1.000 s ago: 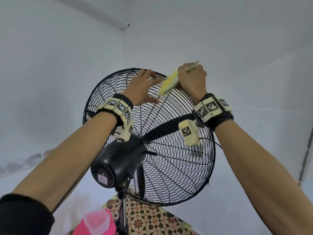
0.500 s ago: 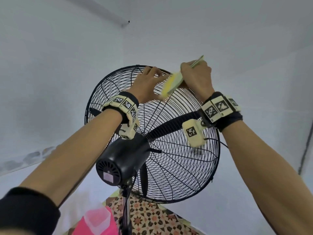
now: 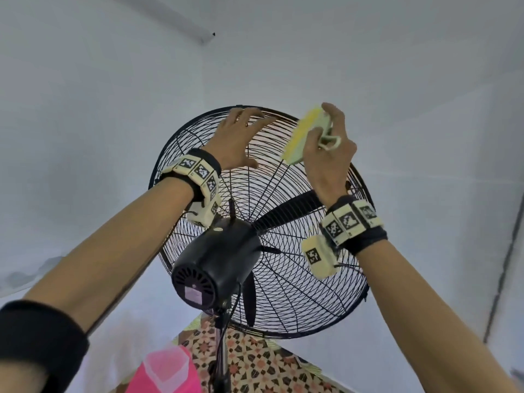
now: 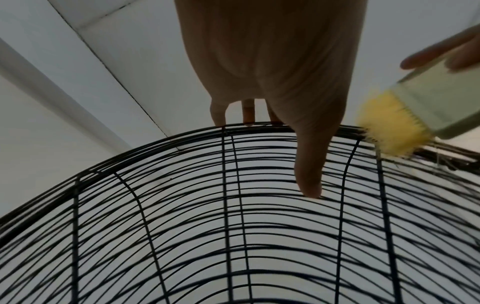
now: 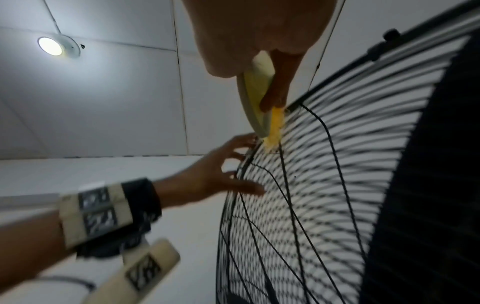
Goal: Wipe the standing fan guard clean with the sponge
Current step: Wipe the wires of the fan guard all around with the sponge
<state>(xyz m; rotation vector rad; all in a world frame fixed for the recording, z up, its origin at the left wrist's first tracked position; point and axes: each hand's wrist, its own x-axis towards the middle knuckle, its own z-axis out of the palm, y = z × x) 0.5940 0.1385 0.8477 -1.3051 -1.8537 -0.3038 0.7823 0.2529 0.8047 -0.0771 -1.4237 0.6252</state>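
Observation:
The black wire fan guard (image 3: 297, 282) fills the middle of the head view, seen from behind and below. My left hand (image 3: 241, 140) rests on its top rim, fingers spread over the edge and thumb (image 4: 309, 181) pressed on the wires. My right hand (image 3: 326, 143) grips a sponge (image 3: 304, 134) with a yellow face and a pale green back. Its yellow face (image 4: 389, 131) presses on the rim, just right of the left hand. In the right wrist view the sponge (image 5: 259, 102) touches the guard (image 5: 311, 205) close to the left hand (image 5: 215, 174).
The black motor housing (image 3: 218, 265) sits below my left wrist on a thin pole (image 3: 224, 350). A pink container (image 3: 167, 370) and a patterned floor (image 3: 255, 364) lie beneath. White walls and ceiling surround the fan; a round ceiling light (image 5: 50, 45) glows overhead.
My right hand has turned and slid the sponge a little to the right along the top rim. My left hand stays at the top of the guard.

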